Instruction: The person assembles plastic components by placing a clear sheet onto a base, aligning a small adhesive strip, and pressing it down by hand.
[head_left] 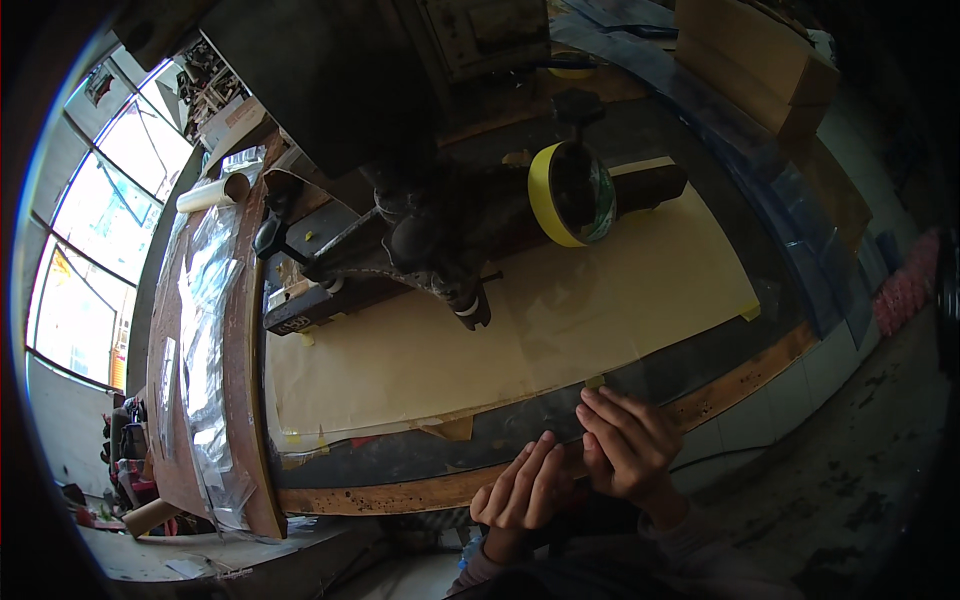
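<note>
A long cream-coloured sheet (570,315) lies on the dark board of the bench, its near edge facing me. My right hand (630,440) is at that edge, fingers bent together, the tips on a small piece of yellow tape (595,381). Lower and to the left, my left hand (520,490) hovers by the bench's wooden front rim (400,497). Its fingers are curled close to the thumb; whatever they hold, if anything, is hidden. A roll of yellow tape (546,195) stands on the dark bar of the machine.
A dark cast-metal machine (420,240) with knobs overhangs the sheet. Clear plastic film (210,340) covers a brown side board at left, with a cardboard tube (212,194) on it. Cardboard boxes (755,65) and blue plastic sheeting (700,95) are at the far right.
</note>
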